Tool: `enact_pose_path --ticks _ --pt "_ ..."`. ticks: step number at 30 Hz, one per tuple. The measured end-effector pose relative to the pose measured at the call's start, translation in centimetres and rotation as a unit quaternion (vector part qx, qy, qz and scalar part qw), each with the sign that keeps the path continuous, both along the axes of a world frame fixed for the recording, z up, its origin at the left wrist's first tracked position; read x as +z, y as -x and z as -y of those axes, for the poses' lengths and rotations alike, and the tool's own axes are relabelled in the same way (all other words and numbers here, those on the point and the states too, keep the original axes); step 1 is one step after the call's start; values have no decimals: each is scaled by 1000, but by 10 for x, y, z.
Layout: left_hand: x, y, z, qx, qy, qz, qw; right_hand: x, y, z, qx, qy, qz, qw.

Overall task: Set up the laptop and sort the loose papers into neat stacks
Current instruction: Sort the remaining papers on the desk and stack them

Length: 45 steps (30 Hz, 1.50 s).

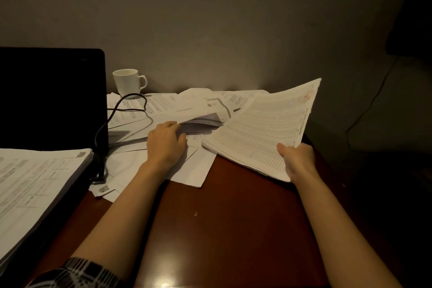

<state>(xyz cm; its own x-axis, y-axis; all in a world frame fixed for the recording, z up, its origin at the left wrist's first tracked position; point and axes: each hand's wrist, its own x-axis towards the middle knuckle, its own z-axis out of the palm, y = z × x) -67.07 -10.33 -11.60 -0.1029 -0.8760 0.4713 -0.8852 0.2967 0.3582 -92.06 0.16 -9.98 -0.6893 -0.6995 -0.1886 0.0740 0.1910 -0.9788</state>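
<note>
Loose white papers [163, 105] lie scattered over the far middle of the dark red wooden table [233, 217]. My left hand [167, 142] rests among them, its fingers tucked under the edge of a lifted bundle of sheets [201, 119]. My right hand [297, 159] grips the near corner of a sheaf of table-printed pages [264, 128], raised and tilted toward the right. An open black laptop [51, 96] stands at the left with a dark screen. A thick neat stack of papers [35, 184] lies over its keyboard area.
A white mug [127, 82] stands on papers by the wall behind the laptop's right edge. A black cable [109, 121] loops over the papers and runs down beside the laptop. The wall is close behind the table. Another cable hangs in the dark area at right.
</note>
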Motion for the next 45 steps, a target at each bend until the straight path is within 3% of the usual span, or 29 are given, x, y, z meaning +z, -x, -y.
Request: enact_pose_path --ticks 8,12,18,23,29,34,41,45 --pt "5 -11 2 -11 81 -153 985 5 -6 -4 75 29 14 997" --pt "12 -3 -6 -99 151 -146 973 4 -15 -2 115 22 19 993" --pt "35 22 -33 -240 288 -140 916 2 -14 0 118 17 10 993" --pt "15 37 -46 -316 150 -39 936 2 -13 2 117 2 7 993" --pt "18 34 -45 -256 -23 10 966 1 -7 2 132 -20 4 991" --pt "22 4 -33 -258 -187 177 931 3 -8 0 127 -21 4 992" --pt "33 6 -46 -321 -149 190 916 2 -9 2 103 -39 -27 994" --pt "43 -1 -50 -347 -136 101 922 5 -8 0 83 -38 -30 995"
